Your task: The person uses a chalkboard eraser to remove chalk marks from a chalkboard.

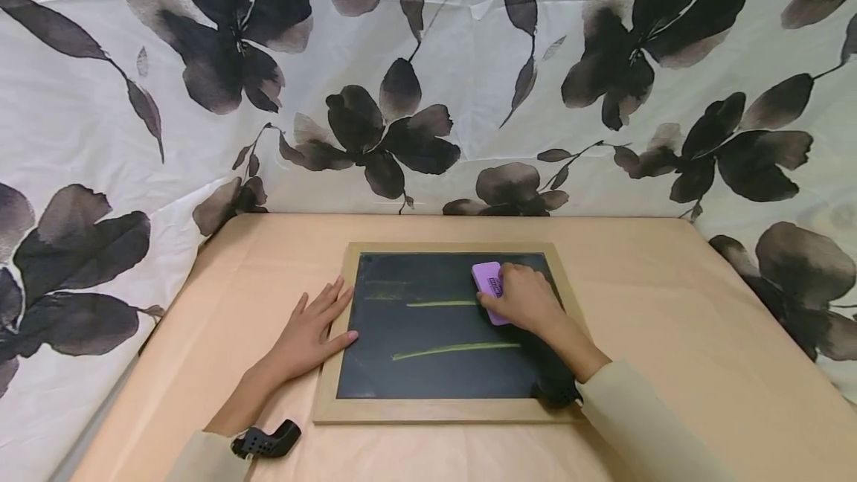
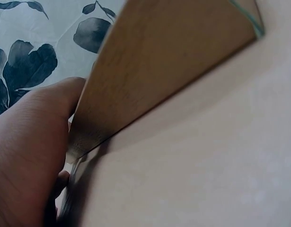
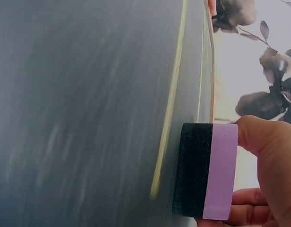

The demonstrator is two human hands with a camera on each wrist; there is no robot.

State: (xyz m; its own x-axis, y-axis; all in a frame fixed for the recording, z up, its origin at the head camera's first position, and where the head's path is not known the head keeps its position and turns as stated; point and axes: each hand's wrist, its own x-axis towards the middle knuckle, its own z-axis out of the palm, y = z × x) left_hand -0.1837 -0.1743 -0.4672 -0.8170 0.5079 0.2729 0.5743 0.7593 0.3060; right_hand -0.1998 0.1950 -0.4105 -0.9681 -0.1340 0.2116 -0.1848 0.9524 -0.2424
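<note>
Nearest, two beige fabric sleeves, the left one [image 1: 207,458] and the right one [image 1: 646,419], come in from the bottom edge, with a black curved wrist device [image 1: 268,441] just past the left cuff and another black device [image 1: 557,391] beneath the right wrist. Next lies a rectangular chalkboard with a dark slate-coloured panel and a pale wooden frame [image 1: 435,412]. The left hand [image 1: 304,341] lies at its left side, fingers spread, fingertips on the frame and thumb reaching to the panel's edge. On the panel, the nearer yellow chalk line [image 1: 455,350] runs crosswise; past it, the farther yellow chalk line [image 1: 440,303] meets the eraser area at its right end. The right hand [image 1: 535,302] pinches a purple block eraser [image 1: 486,279] with a black felt pad [image 3: 192,170], between thumb and fingers on the purple body. The eraser is over the panel's upper right part, felt turned toward the slate; full contact is hard to tell. Dark lettering [image 1: 495,285] marks its top, too small to read. A faint yellow smear [image 1: 387,294] shows at upper left. Around the board spreads a peach-toned table surface [image 1: 669,303], and farthest hangs white cloth [image 1: 482,43] printed with black-grey flowers
</note>
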